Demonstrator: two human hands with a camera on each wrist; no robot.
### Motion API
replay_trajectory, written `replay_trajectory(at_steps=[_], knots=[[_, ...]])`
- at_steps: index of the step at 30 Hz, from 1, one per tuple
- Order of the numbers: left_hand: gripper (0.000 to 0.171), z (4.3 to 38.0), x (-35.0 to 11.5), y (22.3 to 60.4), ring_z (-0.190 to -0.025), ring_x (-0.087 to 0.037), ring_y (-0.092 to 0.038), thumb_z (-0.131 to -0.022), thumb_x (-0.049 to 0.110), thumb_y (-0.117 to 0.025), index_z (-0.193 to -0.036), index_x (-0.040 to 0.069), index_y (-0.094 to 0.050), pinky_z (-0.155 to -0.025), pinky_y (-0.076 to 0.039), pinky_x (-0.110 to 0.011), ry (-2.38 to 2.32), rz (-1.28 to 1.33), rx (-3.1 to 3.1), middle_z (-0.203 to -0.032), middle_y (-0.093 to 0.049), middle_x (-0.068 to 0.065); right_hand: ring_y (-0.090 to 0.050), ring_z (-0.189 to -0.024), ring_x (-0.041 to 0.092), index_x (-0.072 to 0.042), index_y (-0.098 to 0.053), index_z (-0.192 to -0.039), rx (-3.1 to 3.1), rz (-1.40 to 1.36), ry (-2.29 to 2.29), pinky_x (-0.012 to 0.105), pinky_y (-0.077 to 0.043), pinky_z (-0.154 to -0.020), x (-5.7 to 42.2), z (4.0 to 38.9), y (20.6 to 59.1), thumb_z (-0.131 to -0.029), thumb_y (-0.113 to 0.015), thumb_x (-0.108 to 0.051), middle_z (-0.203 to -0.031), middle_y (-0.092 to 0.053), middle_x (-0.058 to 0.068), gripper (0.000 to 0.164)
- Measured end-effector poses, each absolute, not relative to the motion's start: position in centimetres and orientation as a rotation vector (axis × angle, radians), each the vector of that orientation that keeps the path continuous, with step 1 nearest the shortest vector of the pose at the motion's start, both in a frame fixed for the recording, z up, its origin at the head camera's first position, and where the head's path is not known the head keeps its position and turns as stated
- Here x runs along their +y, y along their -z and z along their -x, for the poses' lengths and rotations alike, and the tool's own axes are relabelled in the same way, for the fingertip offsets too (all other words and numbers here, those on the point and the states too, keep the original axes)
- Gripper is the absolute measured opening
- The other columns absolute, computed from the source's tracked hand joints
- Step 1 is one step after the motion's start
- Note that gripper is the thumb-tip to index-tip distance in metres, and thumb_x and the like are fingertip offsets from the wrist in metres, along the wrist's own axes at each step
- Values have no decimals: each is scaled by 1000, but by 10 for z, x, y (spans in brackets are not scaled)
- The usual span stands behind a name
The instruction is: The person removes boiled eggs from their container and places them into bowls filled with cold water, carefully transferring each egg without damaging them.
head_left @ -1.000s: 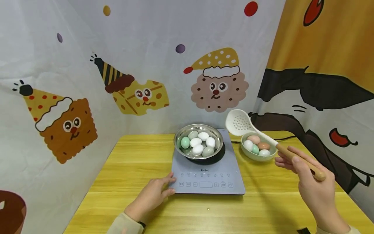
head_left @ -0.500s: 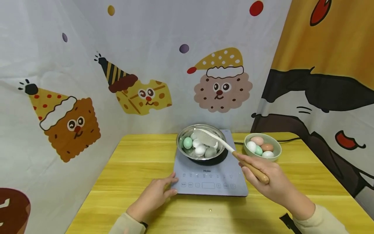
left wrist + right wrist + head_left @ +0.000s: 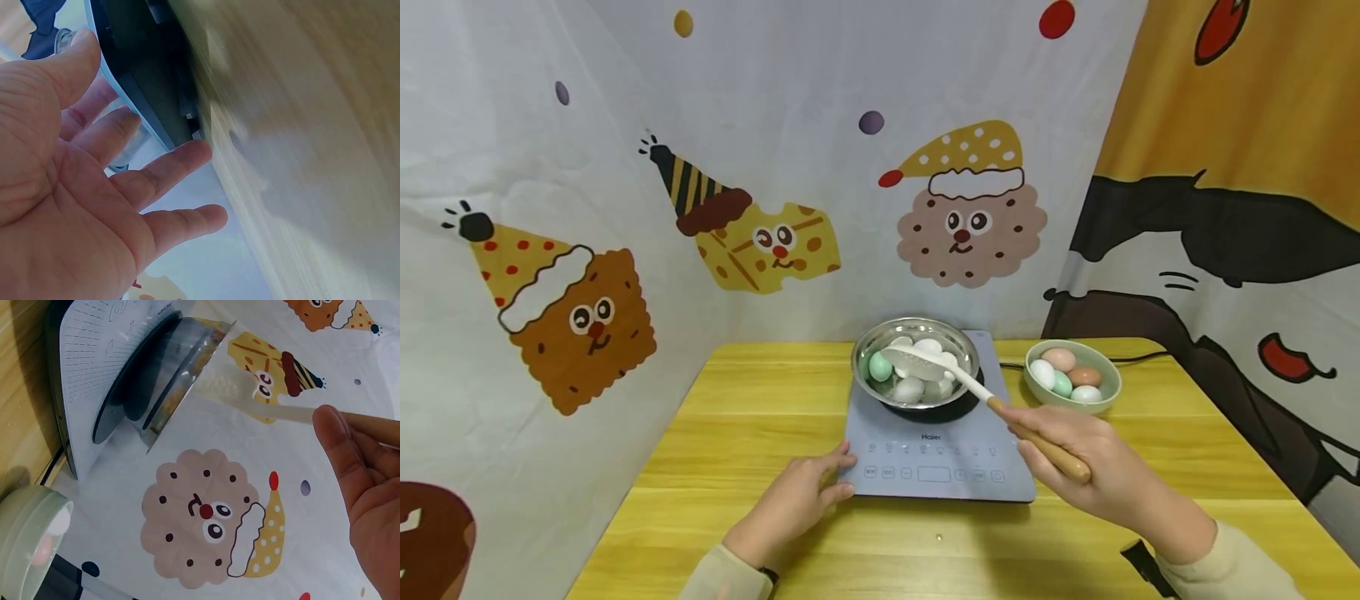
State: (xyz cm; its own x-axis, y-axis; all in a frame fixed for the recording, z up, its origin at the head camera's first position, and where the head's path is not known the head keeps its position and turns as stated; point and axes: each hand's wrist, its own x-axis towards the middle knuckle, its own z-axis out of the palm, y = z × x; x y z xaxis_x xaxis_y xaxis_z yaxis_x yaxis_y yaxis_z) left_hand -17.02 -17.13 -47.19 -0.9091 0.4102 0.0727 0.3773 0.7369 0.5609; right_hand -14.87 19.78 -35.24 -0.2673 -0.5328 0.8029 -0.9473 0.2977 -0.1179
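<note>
My right hand grips the wooden handle of a white slotted skimmer. Its perforated head lies inside a steel bowl, over several white and greenish eggs, partly covering them. One green egg shows at the bowl's left side. Under the bowl is a flat grey induction cooktop. My left hand rests at the cooktop's left front edge; in the left wrist view its fingers are spread and extended, with the thumb at the edge.
Right of the cooktop stands a pale green bowl holding several pink, brown, white and green eggs. A black cord runs behind it. The wooden table meets a cartoon-printed cloth at the back.
My right hand has brought the skimmer leftward from above the green bowl into the steel bowl, then its head has shifted lower and left among the eggs. The left hand stays at the cooktop's edge.
</note>
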Motion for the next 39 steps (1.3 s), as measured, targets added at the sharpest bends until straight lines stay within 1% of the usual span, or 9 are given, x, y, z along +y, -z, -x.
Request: replay_trajectory(at_steps=[5,12,15,18,21,24,28,34,39], knots=[[47,170,-172,471,-136,-32,-49,-91,29,-70,-135,12,-61,-112,-40,-49,-909,-647,2886,-151,-47,-7,-70,-94,12,6,-65,-124,-1960,-1378,-783,14,-55,-86,193,157,355,-92,-65,-8,-115,-73,9,35],[47,170,-170,471,-136,-31,-49,-92,29,-69,-135,13,-61,-112,-41,-49,-916,-653,2873,-151,-47,-7,-70,-91,12,10,-65,-122,-1920,-1426,-832,15,-56,-80,191,164,364,-91,-65,-5,-111,-74,12,34],[47,170,-170,472,-137,-31,-49,-92,29,-69,-135,13,-61,-112,-41,-49,-913,-647,2869,-152,-47,-6,-72,-99,13,12,-63,-122,-1938,-1442,-947,17,-57,-85,197,164,369,-87,-66,4,-118,-72,16,36],[47,170,-171,472,-137,-32,-49,-92,30,-69,-135,14,-61,-112,-41,-50,-906,-643,2867,-152,-46,-6,-72,-101,11,15,-61,-122,-1966,-1410,-1144,18,-59,-82,203,164,374,-82,-64,15,-119,-72,14,40],[47,170,-171,472,-137,-32,-49,-92,30,-69,-135,13,-61,-112,-40,-49,-911,-645,2863,-152,-46,-6,-74,-97,15,17,-58,-124,-2023,-1274,-1432,24,-61,-78,209,165,380,-85,-57,21,-116,-74,12,39],[47,170,-170,472,-137,-31,-49,-92,30,-69,-135,13,-60,-112,-40,-49,-914,-643,2863,-152,-46,-6,-74,-96,27,16,-54,-130,-2090,-1062,-1766,36,-61,-80,215,172,384,-97,-45,14,-120,-72,17,35],[47,171,-170,472,-137,-31,-49,-92,30,-69,-135,13,-61,-113,-40,-49,-910,-642,2867,-152,-46,-6,-72,-101,36,12,-49,-135,-2085,-763,-2191,46,-59,-86,221,185,387,-107,-37,-8,-125,-67,24,36],[47,171,-169,470,-137,-32,-49,-92,29,-69,-135,12,-61,-112,-40,-50,-906,-645,2865,-152,-46,-6,-72,-100,37,14,-52,-125,-1866,-457,-2603,48,-56,-89,224,195,384,-109,-39,-20,-122,-63,33,40],[47,170,-168,470,-136,-33,-49,-91,28,-70,-134,11,-61,-112,-40,-50,-911,-641,2871,-152,-47,-7,-72,-102,36,7,-58,-121,-1791,-285,-2737,48,-55,-93,223,195,382,-108,-41,-23,-124,-62,33,37]])
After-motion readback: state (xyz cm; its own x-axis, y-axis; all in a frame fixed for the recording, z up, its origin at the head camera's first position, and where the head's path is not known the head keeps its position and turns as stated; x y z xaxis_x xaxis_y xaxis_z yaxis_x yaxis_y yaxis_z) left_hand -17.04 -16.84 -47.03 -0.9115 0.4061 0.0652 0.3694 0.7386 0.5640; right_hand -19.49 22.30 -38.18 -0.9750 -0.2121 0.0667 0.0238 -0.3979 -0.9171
